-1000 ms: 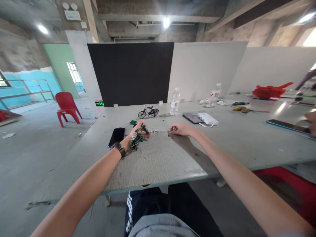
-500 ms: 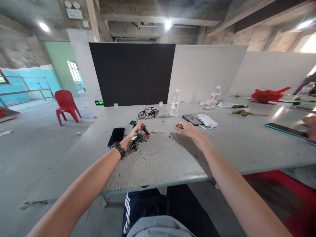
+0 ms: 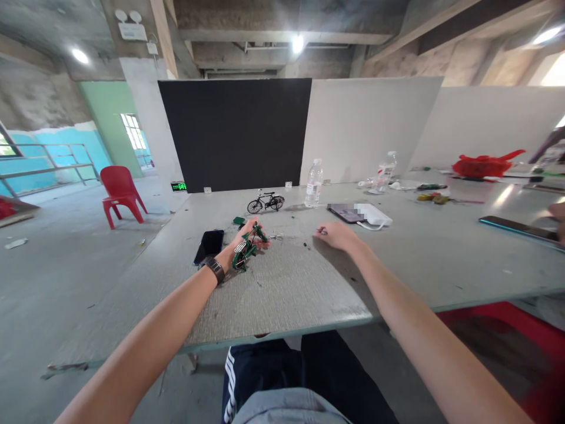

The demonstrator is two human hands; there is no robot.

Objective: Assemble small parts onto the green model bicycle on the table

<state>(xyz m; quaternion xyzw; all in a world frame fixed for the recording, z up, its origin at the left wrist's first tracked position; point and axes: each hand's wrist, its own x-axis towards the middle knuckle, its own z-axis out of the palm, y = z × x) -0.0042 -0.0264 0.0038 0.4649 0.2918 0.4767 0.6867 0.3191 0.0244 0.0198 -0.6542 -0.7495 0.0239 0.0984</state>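
Note:
My left hand (image 3: 241,242), with a dark watch on the wrist, lies on the grey table (image 3: 286,282) and is closed round a small green model bicycle (image 3: 245,247) that leans on its side. My right hand (image 3: 336,234) rests further right on the table, its fingers pinched on a tiny dark part (image 3: 321,230) too small to name. Small loose metal bits (image 3: 277,237) lie between the two hands.
A black model bicycle (image 3: 265,201) stands upright behind. A black phone (image 3: 209,245) lies left of my left hand. Water bottles (image 3: 313,183), a second phone (image 3: 341,212) and white cloth sit further back. Another person's hand (image 3: 557,218) and a tablet (image 3: 516,228) are at far right. A red chair (image 3: 119,189) stands on the floor.
My right hand lifted and shifted right, away from the loose bits, and has now settled a little lower again. My left hand has kept its hold on the green bicycle.

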